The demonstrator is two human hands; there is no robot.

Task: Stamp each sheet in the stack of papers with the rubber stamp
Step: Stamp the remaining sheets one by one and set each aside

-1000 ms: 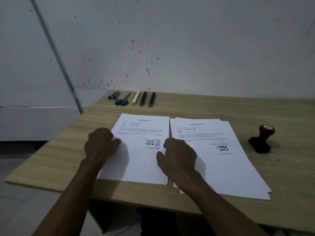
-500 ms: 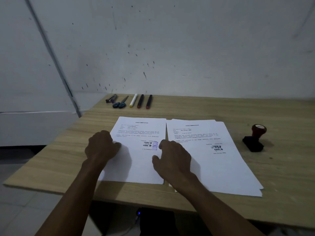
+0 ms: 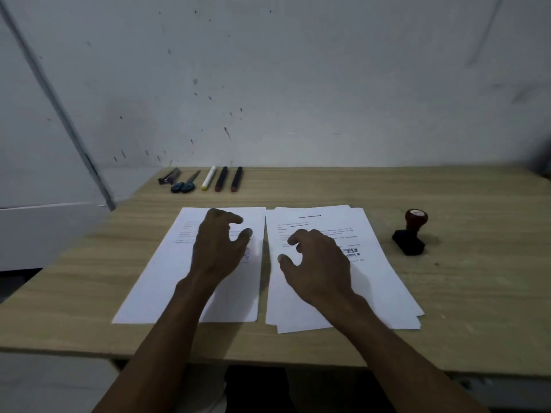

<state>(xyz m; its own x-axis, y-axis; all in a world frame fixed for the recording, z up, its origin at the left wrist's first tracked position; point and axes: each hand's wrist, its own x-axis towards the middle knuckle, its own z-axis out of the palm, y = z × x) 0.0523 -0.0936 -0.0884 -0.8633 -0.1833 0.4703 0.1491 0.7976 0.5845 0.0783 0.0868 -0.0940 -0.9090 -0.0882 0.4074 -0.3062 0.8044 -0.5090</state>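
Wood-grain surface (image 3: 447,308) carried flat white paper stack (image 3: 372,281) at R w/ a single stamped sheet (image 3: 155,281) beside it, both hands, L (image 3: 216,251) & R (image 3: 320,263), loose-fingered w/ empty grip over them, round-knobbed rubber stamp (image 3: 411,234) standing apart at R.

Dim, greyish light with a soft shadow between the two paper piles. The left hand (image 3: 219,248) is motion-blurred. Printed text is too soft to read, and wide-angle bending shows at the edges.
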